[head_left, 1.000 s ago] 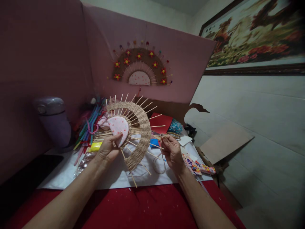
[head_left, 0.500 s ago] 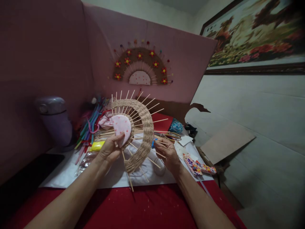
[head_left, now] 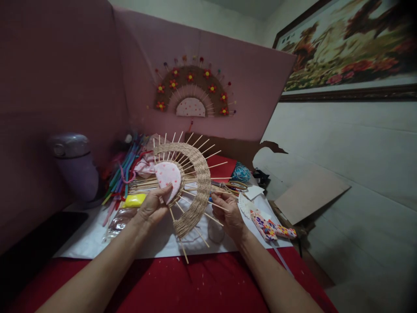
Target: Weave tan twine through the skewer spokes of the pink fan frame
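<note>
A half-round woven fan (head_left: 201, 174) of brown twine on thin wooden sticks is held up above the table, its sticks fanning out past the band. At its centre sits a pink half-circle of cloth (head_left: 168, 176) with red dots. My left hand (head_left: 155, 206) grips this centre piece, thumb on the cloth and fingers behind. On the fan's right side, my right hand (head_left: 228, 211) has its fingers closed at the stick ends; a strand of twine may be in them too, but I cannot make it out. A small blue thing behind these fingers is mostly hidden.
Pipe cleaners (head_left: 128, 161), a yellow packet (head_left: 135, 200) and a purple bottle (head_left: 76, 167) stand or lie on the left. Floral cloth (head_left: 265, 226) and scissors (head_left: 237, 185) lie right. A finished fan (head_left: 195, 78) hangs on the pink board (head_left: 247, 78) behind.
The woven fan has dropped slightly and tilted, its upper sticks now lower in view. My left hand keeps its hold. My right hand has shifted only a little at the stick ends.
</note>
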Demonstrator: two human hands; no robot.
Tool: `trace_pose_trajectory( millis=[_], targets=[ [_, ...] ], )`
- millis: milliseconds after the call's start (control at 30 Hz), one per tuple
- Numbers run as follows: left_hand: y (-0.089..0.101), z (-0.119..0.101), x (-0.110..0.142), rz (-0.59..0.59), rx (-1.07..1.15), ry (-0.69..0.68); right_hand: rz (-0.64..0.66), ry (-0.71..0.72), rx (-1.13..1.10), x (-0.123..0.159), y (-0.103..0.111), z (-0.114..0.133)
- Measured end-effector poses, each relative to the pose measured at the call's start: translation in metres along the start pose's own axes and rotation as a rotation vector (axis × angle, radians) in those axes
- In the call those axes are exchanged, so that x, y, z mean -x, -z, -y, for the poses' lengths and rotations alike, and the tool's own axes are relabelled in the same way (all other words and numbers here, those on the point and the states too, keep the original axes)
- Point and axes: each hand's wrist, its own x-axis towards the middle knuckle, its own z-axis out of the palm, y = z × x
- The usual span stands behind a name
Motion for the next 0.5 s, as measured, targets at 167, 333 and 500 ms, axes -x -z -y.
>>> trace_pose_trajectory(
  millis=[167,333,500],
  targets=[
    [-0.0025,0.0024,0.0034,0.026,-0.017,0.001,0.068,-0.007,0.015,0.0017,0.0024,0.0011],
    [-0.0022,0.0031,0.0043,0.036,-0.029,0.009,0.052,0.022,0.048,0.0012,0.0054,0.0011],
    [0.0000,0.0028,0.0024,0.043,-0.015,0.005,0.089,-0.002,0.050,0.0011,0.0045,0.0007]
  ],
)
